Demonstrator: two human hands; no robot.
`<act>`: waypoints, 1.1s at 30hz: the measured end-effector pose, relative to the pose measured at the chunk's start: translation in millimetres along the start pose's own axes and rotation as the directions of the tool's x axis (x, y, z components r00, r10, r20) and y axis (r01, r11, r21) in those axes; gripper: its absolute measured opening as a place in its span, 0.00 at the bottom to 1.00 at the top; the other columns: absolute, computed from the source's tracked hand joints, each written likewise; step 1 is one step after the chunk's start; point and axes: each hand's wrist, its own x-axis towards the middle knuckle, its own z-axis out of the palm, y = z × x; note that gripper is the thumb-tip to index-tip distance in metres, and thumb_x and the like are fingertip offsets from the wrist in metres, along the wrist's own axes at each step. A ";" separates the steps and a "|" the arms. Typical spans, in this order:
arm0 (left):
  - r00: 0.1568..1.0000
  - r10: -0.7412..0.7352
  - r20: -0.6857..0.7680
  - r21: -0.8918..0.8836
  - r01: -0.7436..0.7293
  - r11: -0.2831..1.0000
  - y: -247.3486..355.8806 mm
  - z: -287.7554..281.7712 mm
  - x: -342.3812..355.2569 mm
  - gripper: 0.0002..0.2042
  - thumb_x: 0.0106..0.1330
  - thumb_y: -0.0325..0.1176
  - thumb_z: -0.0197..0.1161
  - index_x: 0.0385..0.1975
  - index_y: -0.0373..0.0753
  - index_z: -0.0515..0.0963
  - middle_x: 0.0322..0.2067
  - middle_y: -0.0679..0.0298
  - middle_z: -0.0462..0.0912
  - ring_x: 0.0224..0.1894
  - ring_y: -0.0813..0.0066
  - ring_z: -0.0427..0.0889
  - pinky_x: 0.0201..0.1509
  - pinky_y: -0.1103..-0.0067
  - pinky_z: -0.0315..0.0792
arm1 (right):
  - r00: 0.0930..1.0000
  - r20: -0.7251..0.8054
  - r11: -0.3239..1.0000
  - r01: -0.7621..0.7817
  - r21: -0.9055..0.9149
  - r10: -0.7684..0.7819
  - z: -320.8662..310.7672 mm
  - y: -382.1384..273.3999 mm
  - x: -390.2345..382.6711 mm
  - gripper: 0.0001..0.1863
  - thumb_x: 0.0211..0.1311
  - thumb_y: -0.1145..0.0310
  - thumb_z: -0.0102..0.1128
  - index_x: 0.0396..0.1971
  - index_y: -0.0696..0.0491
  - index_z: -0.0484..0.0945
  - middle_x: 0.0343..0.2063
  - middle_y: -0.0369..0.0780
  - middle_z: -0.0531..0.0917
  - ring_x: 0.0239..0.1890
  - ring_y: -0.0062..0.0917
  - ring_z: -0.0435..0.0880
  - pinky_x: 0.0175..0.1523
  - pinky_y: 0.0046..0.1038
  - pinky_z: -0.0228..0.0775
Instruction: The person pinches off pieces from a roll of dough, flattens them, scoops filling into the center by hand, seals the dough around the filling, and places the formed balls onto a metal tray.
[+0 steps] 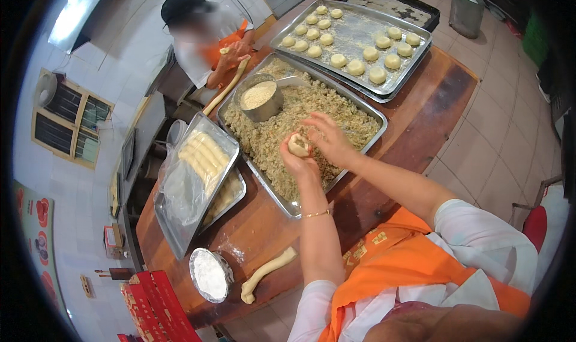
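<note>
My left hand (292, 160) is closed round a small piece of dough (299, 145), cupped open with filling visible in its hollow. Just to its right, my right hand (330, 139) has its fingers spread and holds nothing I can see. Both hands are over a large metal tray (277, 199) heaped with crumbly greenish-brown filling (324, 105). In that filling, towards the back left, stands a round metal container (269, 109) of pale yellow crumbs. A flat metal scraper (290, 81) lies partly sunk in the filling behind it.
At the back right, a metal tray (354, 42) carries several round flattened cakes. Dough rolls (204, 155) lie under plastic in a tilted tray on the left. Nearer are a bowl of white flour (209, 276) and a dough strip (268, 275). A co-worker (207, 45) handles dough across the table.
</note>
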 end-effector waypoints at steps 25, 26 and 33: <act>0.937 -0.015 0.349 -0.067 0.041 0.997 36.4 -29.8 -83.3 0.16 0.74 0.46 0.52 0.48 0.40 0.73 0.41 0.64 0.80 0.45 0.72 0.81 0.46 0.76 0.79 | 0.776 0.630 0.695 -0.438 0.571 -0.029 -11.2 -58.6 -27.0 0.30 0.57 0.73 0.53 0.64 0.51 0.67 0.51 0.40 0.75 0.56 0.24 0.74 0.60 0.27 0.69; 0.959 -0.022 0.282 -0.042 0.036 0.998 33.6 -33.8 -83.0 0.15 0.75 0.45 0.51 0.48 0.40 0.73 0.42 0.64 0.80 0.45 0.73 0.81 0.46 0.76 0.79 | 0.769 0.639 0.746 -0.426 0.512 0.001 -11.7 -63.8 -28.4 0.30 0.57 0.72 0.53 0.63 0.51 0.67 0.50 0.39 0.75 0.55 0.23 0.74 0.59 0.27 0.69; 0.953 0.035 0.302 -0.066 -0.015 0.998 32.7 -41.4 -87.6 0.22 0.77 0.52 0.45 0.58 0.43 0.68 0.51 0.59 0.77 0.53 0.68 0.79 0.54 0.71 0.78 | 0.681 0.615 0.915 0.240 0.324 -0.396 -32.0 -71.4 -25.9 0.39 0.55 0.60 0.66 0.67 0.47 0.61 0.68 0.43 0.60 0.63 0.34 0.70 0.68 0.40 0.60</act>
